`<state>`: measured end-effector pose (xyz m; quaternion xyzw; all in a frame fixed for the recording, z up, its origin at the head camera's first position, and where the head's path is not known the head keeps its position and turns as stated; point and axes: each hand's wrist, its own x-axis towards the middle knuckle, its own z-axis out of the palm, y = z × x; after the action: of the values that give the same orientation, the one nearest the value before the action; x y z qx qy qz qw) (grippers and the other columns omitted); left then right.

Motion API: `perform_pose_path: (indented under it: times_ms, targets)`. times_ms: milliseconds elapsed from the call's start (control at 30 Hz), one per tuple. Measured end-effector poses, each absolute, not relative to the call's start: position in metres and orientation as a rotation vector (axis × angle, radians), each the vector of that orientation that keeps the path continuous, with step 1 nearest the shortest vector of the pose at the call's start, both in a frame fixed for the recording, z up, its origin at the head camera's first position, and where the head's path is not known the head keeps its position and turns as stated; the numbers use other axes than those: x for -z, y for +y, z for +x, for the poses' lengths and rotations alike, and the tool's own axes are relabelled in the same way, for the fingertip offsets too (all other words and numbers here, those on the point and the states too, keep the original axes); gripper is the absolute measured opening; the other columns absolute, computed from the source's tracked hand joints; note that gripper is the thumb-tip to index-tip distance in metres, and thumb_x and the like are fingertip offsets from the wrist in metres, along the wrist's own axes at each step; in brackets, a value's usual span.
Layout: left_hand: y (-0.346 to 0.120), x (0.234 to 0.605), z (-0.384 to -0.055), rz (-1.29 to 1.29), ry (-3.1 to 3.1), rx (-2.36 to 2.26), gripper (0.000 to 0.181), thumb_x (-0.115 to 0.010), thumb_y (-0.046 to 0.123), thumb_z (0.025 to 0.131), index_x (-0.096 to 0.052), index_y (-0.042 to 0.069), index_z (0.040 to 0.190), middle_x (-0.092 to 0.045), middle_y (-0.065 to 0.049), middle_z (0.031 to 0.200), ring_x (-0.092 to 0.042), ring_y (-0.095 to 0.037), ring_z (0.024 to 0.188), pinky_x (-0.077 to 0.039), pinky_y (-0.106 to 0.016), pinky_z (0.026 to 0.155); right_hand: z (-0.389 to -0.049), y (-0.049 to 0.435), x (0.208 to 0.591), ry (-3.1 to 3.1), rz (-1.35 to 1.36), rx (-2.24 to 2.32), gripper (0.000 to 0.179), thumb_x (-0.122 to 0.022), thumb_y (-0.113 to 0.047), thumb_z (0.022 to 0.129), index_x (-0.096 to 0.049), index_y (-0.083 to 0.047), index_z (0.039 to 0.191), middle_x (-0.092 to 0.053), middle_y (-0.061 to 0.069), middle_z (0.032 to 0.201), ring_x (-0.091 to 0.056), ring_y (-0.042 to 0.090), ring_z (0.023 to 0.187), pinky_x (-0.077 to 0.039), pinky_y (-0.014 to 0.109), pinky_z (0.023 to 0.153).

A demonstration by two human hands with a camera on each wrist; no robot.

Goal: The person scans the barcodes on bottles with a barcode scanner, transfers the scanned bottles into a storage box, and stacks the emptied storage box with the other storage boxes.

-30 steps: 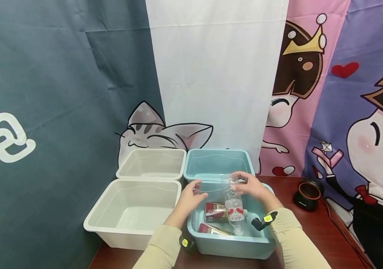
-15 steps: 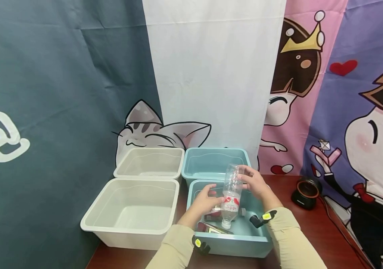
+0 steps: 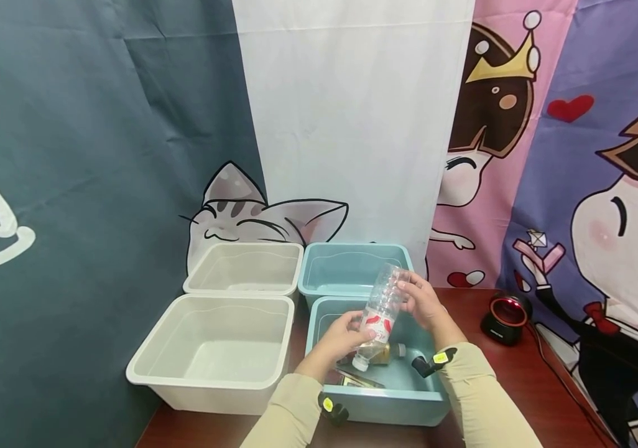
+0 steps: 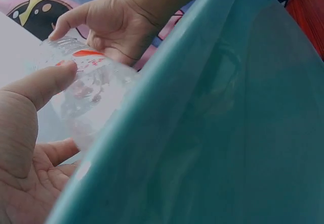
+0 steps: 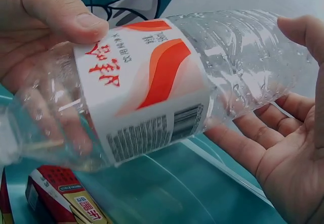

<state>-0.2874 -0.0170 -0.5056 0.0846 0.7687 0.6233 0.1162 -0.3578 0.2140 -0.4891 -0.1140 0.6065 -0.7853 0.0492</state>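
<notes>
A clear plastic bottle [image 3: 379, 314] with a white and red label tilts cap-down over the front blue bin [image 3: 386, 407]. My left hand [image 3: 337, 342] holds it at the label and shoulder, thumb on the label's edge in the right wrist view. My right hand [image 3: 424, 305] grips the base end between thumb and fingers. The label's barcode [image 5: 139, 138] shows in the right wrist view. Beneath the bottle, inside the bin, lie a red box [image 5: 66, 193] and a gold-coloured carton with a white cap [image 3: 382, 356], partly hidden by hand and bottle.
Behind stands another blue bin [image 3: 355, 247]. To the left are a front white bin [image 3: 212, 386] and a back white bin [image 3: 243, 247]. A black round-headed device [image 3: 506, 318] with a red glow and a cable sits on the table's right, before a printed curtain [image 3: 352, 112].
My left hand has moved in from apart to hold the bottle. Both hands have lifted it and tilted its cap leftward. The black device now glows red.
</notes>
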Motion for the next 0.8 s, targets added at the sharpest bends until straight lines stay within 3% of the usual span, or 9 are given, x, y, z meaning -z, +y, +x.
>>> perform_pose_path:
  times_ms: [233,467,667,800]
  targets:
    - [-0.0204,0.5052,-0.2878,0.289,2.340,-1.815,0.053,-0.078,0.024,0.087,-0.059,0.004,0.133,-0.066,-0.009,0.116,-0.063,-0.021,0.100,-0.056,-0.039,0.084,-0.3564,0.2114,0.4865,1.716,-0.324,2.518,0.029,-0.052,-0.012,0.099,-0.048,-0.013,0.127,-0.064,0.002,0.112,-0.067,0.017,0.099,-0.062,0.038,0.079]
    - [-0.0226,0.5089,-0.2926,0.218,2.353,-1.867,0.055,-0.082,0.033,0.084,-0.063,0.009,0.129,-0.068,-0.004,0.115,-0.064,-0.016,0.099,-0.057,-0.037,0.086,-0.3552,0.2115,0.4838,1.687,-0.362,2.537,0.027,-0.050,-0.011,0.099,-0.049,-0.013,0.125,-0.063,0.002,0.111,-0.067,0.017,0.099,-0.062,0.039,0.080]
    - [-0.0217,0.5137,-0.2955,0.208,2.363,-1.924,0.051,-0.082,0.025,0.083,-0.064,0.009,0.127,-0.067,-0.005,0.114,-0.064,-0.017,0.097,-0.057,-0.035,0.083,-0.3557,0.2138,0.4843,1.807,-0.428,2.525,0.030,-0.050,-0.011,0.100,-0.043,-0.012,0.130,-0.059,0.003,0.117,-0.067,0.016,0.101,-0.062,0.036,0.080]
    - [-0.0219,0.5134,-0.2941,0.213,2.392,-1.913,0.050,-0.083,0.023,0.082,-0.064,0.009,0.126,-0.068,-0.005,0.109,-0.064,-0.016,0.093,-0.057,-0.032,0.078,-0.3546,0.2158,0.4825,2.043,-0.437,2.506,0.041,-0.050,-0.012,0.102,-0.036,-0.005,0.140,-0.052,0.004,0.120,-0.061,0.011,0.102,-0.057,0.026,0.084]
